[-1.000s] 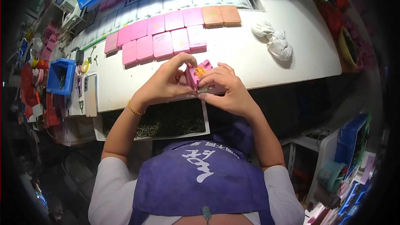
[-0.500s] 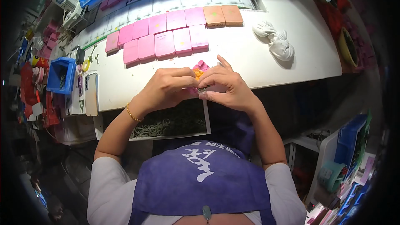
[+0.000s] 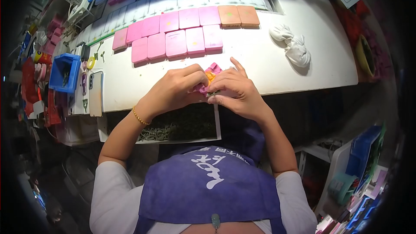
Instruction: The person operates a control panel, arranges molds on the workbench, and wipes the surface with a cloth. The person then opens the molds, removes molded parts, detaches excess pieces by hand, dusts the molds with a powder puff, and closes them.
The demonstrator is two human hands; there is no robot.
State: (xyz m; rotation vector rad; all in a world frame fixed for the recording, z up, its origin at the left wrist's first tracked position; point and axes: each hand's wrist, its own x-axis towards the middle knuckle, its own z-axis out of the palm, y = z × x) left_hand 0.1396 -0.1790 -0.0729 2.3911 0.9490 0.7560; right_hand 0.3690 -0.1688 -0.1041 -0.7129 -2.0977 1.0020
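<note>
Both hands meet at the table's front edge around a small pink and orange rubber mould (image 3: 211, 73), which is bent open between them. My left hand (image 3: 184, 83) is closed on its left side, thumb and fingers pinched. My right hand (image 3: 239, 90) grips the right side between thumb and fingers, with one finger raised. A small dark green piece (image 3: 213, 93) shows at the right fingertips; its shape is mostly hidden. Just below the hands is an open tray (image 3: 219, 123) with many small dark green pieces (image 3: 158, 132) in it.
Two rows of pink blocks (image 3: 176, 44) lie ahead, with two orange blocks (image 3: 239, 16) at the right end. A tied white cloth bundle (image 3: 295, 50) rests to the right. At left are a blue bin (image 3: 55, 77), a phone (image 3: 95, 93) and yellow tape (image 3: 90, 63).
The view has shifted slightly, so the table things appear a little further right. Both hands keep their hold, and the mould's orange inside and the green piece show slightly more.
</note>
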